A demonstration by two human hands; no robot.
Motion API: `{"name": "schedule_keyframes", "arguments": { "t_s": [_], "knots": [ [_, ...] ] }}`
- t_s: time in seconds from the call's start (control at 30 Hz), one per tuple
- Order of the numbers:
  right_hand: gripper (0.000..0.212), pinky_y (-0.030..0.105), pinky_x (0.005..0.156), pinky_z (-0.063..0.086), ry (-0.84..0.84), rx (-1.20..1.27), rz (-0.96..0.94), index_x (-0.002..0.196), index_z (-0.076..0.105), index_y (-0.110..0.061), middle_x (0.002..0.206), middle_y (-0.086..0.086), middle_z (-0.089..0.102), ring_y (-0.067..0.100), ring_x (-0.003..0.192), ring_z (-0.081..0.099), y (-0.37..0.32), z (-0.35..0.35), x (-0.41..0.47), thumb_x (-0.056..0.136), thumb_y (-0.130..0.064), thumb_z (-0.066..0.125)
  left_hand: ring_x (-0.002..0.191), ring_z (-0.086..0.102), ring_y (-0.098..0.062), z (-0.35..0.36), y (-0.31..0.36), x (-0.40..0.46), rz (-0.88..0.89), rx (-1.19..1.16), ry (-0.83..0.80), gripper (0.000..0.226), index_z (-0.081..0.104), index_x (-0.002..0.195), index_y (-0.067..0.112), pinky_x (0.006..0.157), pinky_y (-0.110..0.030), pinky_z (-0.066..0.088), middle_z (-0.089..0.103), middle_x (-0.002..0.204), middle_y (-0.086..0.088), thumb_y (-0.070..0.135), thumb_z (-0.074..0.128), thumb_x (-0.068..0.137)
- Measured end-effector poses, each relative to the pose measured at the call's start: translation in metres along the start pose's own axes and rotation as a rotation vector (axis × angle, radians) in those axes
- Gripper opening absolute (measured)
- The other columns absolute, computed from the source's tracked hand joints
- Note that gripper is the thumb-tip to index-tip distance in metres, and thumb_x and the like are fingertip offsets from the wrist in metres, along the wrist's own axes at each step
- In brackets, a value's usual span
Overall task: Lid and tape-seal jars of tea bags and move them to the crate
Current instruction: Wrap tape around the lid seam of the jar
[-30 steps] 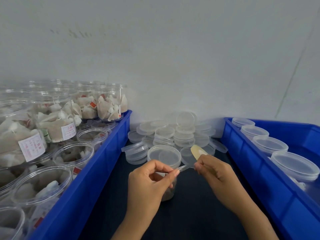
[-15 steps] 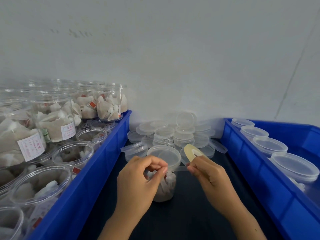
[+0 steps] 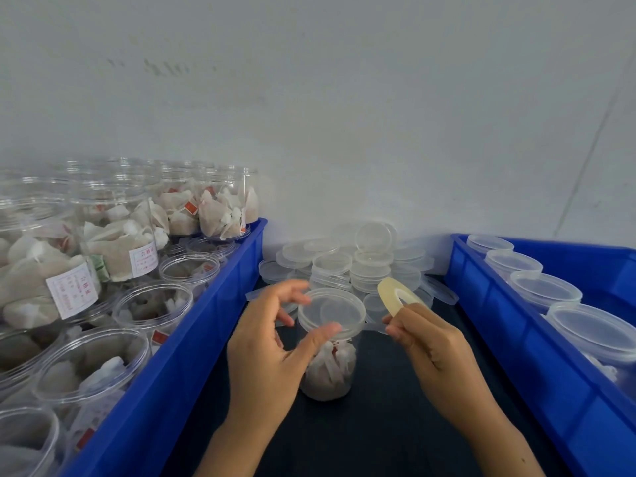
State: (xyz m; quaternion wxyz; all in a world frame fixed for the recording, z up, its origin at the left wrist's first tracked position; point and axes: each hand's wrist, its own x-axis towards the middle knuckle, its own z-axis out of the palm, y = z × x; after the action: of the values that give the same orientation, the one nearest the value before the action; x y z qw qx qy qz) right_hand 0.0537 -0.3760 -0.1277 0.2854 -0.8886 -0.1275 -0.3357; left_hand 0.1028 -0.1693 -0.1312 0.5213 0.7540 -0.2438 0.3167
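Observation:
A clear jar of tea bags [image 3: 328,370] stands upright on the dark surface between two blue crates, with a clear lid [image 3: 332,309] on it. My left hand [image 3: 265,356] curls round the lid's left side: the thumb presses on the near rim and the fingers reach the far left rim. To the right of the jar, my right hand [image 3: 433,352] pinches a thin yellowish roll of tape [image 3: 390,296], held up beside the lid. I cannot make out any tape strip between roll and jar.
The left blue crate [image 3: 192,339] is packed with open jars of tea bags [image 3: 151,308], some stacked. The right blue crate [image 3: 509,342] holds a row of lidded jars [image 3: 545,290]. A pile of loose clear lids [image 3: 358,263] lies against the wall behind the jar.
My left hand has let go of the pulled tape end and moved onto the jar's lid, thumb on the rim. My right hand has lifted the roll slightly to the right.

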Motion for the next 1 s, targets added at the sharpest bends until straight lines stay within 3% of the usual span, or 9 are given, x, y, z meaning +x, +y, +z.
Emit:
{"name": "schedule_keyframes", "arguments": {
  "t_s": [0.07, 0.13, 0.23, 0.53, 0.7, 0.77, 0.83, 0.93, 1.0],
  "knots": [
    [0.033, 0.047, 0.065, 0.053, 0.011, 0.003, 0.001, 0.077, 0.055, -0.02, 0.087, -0.006, 0.06, 0.019, 0.083, 0.061, 0.002, -0.003, 0.0, 0.095, -0.043, 0.04, 0.112, 0.051, 0.004, 0.001, -0.007, 0.0, -0.057, -0.007, -0.068, 0.091, 0.036, 0.135, 0.041, 0.08, -0.009, 0.042, 0.044, 0.13, 0.028, 0.071, 0.075, 0.058],
    [0.029, 0.048, 0.068, 0.053, -0.003, 0.022, 0.005, 0.077, 0.053, -0.024, 0.087, -0.005, 0.06, 0.022, 0.086, 0.061, 0.002, -0.005, 0.001, 0.095, -0.043, 0.04, 0.128, 0.034, 0.012, 0.008, -0.014, -0.003, -0.162, -0.055, -0.221, 0.111, 0.009, 0.132, 0.064, 0.094, -0.007, 0.031, 0.026, 0.14, 0.034, 0.064, 0.082, 0.049],
    [0.024, 0.047, 0.069, 0.052, -0.046, 0.032, -0.005, 0.077, 0.049, -0.03, 0.088, -0.007, 0.059, 0.021, 0.087, 0.061, 0.002, -0.009, 0.001, 0.095, -0.043, 0.04, 0.124, 0.035, 0.017, 0.021, -0.026, -0.009, -0.29, -0.126, -0.358, 0.124, -0.006, 0.121, 0.078, 0.085, 0.004, 0.03, 0.029, 0.15, 0.022, 0.043, 0.092, 0.054],
    [0.037, 0.04, 0.055, 0.048, -0.043, -0.06, 0.024, 0.071, 0.052, -0.021, 0.073, -0.007, 0.053, 0.017, 0.062, 0.051, -0.008, -0.011, 0.002, 0.092, -0.05, 0.041, 0.095, 0.061, 0.009, 0.026, -0.032, -0.012, -0.293, -0.211, -0.341, 0.085, 0.024, 0.123, 0.07, 0.071, -0.007, 0.048, 0.061, 0.113, 0.016, 0.044, 0.083, 0.069],
    [0.036, 0.038, 0.049, 0.04, 0.007, 0.106, 0.146, 0.067, 0.049, -0.024, 0.061, 0.0, 0.046, 0.016, 0.052, 0.04, -0.012, -0.01, 0.003, 0.088, -0.052, 0.046, 0.085, 0.064, 0.004, 0.025, -0.024, -0.012, -0.33, -0.217, -0.448, 0.066, 0.032, 0.121, 0.063, 0.066, -0.008, 0.049, 0.064, 0.103, 0.012, 0.046, 0.076, 0.075],
    [0.042, 0.028, 0.047, 0.033, -0.013, 0.168, 0.183, 0.07, 0.053, -0.017, 0.061, 0.009, 0.045, 0.012, 0.05, 0.034, -0.012, -0.007, 0.004, 0.086, -0.055, 0.045, 0.091, 0.064, 0.004, 0.026, -0.02, -0.012, -0.307, -0.247, -0.465, 0.06, 0.035, 0.122, 0.059, 0.075, -0.017, 0.052, 0.064, 0.106, 0.016, 0.047, 0.073, 0.077],
    [0.048, 0.023, 0.046, 0.03, -0.046, 0.232, 0.221, 0.075, 0.058, -0.012, 0.063, 0.013, 0.045, 0.009, 0.05, 0.032, -0.014, -0.004, 0.004, 0.084, -0.057, 0.046, 0.116, 0.053, 0.005, 0.027, -0.019, -0.013, -0.26, -0.296, -0.436, 0.057, 0.041, 0.123, 0.048, 0.095, -0.024, 0.046, 0.051, 0.124, 0.026, 0.045, 0.072, 0.075],
    [0.047, 0.019, 0.045, 0.029, -0.083, 0.297, 0.248, 0.081, 0.064, -0.009, 0.059, 0.006, 0.045, 0.006, 0.05, 0.032, -0.017, -0.002, 0.004, 0.085, -0.053, 0.048, 0.135, 0.025, 0.013, 0.028, -0.017, -0.012, -0.177, -0.301, -0.359, 0.053, 0.048, 0.121, 0.041, 0.104, -0.014, 0.028, 0.029, 0.142, 0.034, 0.043, 0.073, 0.074],
    [0.046, 0.02, 0.046, 0.031, -0.087, 0.302, 0.257, 0.08, 0.064, -0.012, 0.056, -0.002, 0.043, 0.006, 0.05, 0.033, -0.017, -0.002, 0.004, 0.084, -0.054, 0.048, 0.137, 0.031, 0.004, 0.028, -0.015, -0.011, -0.13, -0.318, -0.33, 0.048, 0.051, 0.119, 0.042, 0.108, -0.021, 0.03, 0.038, 0.141, 0.028, 0.041, 0.072, 0.076]
  ]
}}
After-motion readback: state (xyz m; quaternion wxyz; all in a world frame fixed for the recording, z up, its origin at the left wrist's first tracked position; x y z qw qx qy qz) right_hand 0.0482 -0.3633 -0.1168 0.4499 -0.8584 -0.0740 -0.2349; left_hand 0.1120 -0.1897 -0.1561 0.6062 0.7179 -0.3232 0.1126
